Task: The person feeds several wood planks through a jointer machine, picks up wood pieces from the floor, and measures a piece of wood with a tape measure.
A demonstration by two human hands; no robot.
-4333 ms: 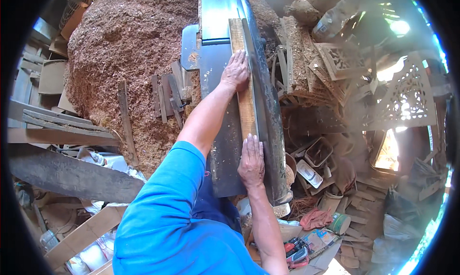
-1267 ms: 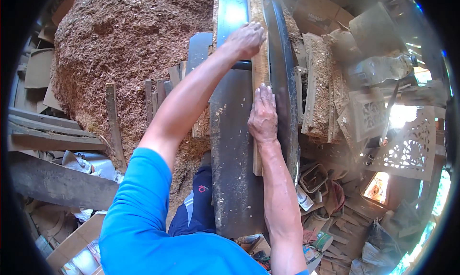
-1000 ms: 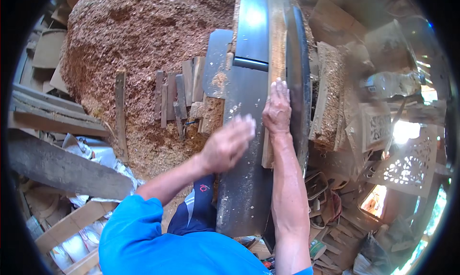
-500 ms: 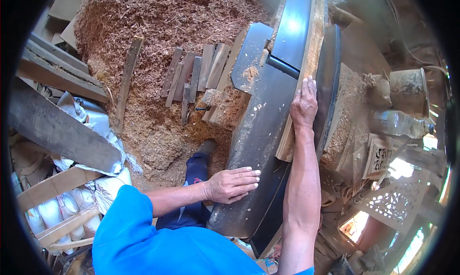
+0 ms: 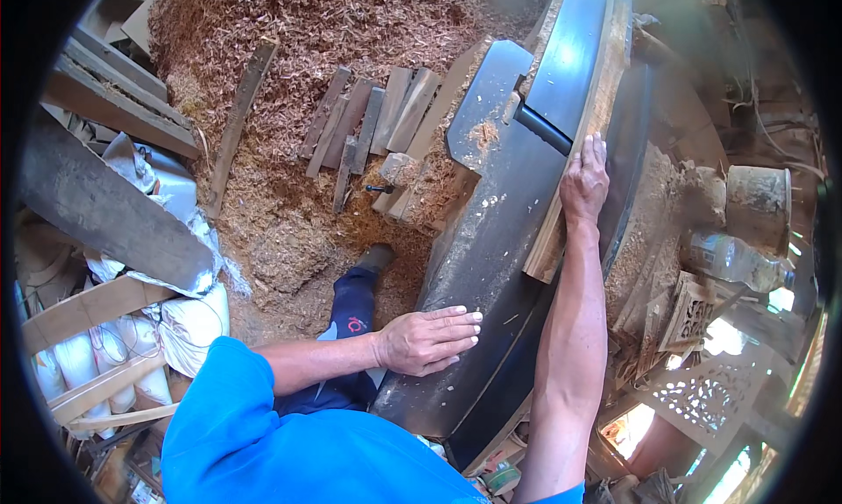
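The right hand point(image 5: 585, 178) lies palm down, fingers together and stretched flat, pressing on the long pale wooden plank point(image 5: 579, 144); it grips nothing, it only bears down on the top face. The plank runs lengthwise along the far side of the dark grey metal worktop point(image 5: 491, 241) of the woodworking machine, its near end just below the wrist and its far end reaching up toward the top of the view. A black round bar point(image 5: 544, 128) crosses the worktop just left of the plank, ahead of the fingertips.

The left hand point(image 5: 430, 339) rests open and flat on the near part of the same worktop, fingers slightly spread and pointing right, well apart from the plank and holding nothing. Pale chips are scattered on the metal around it.

Left of the machine a dark grey metal side plate point(image 5: 482, 109) juts out, with a small heap of shavings on it. Beyond it a row of short brownish wooden slats point(image 5: 368, 122) lies side by side on the big mound of reddish-brown sawdust point(image 5: 333, 30). The person's leg in dark blue trousers point(image 5: 351, 307) stands in the sawdust beside the machine. Farther left are heavy grey timber beams point(image 5: 105, 197) and white stuffed sacks point(image 5: 189, 324). To the right of the machine stand a clear plastic bottle point(image 5: 728, 260) and carved wooden lattice panels point(image 5: 702, 390).
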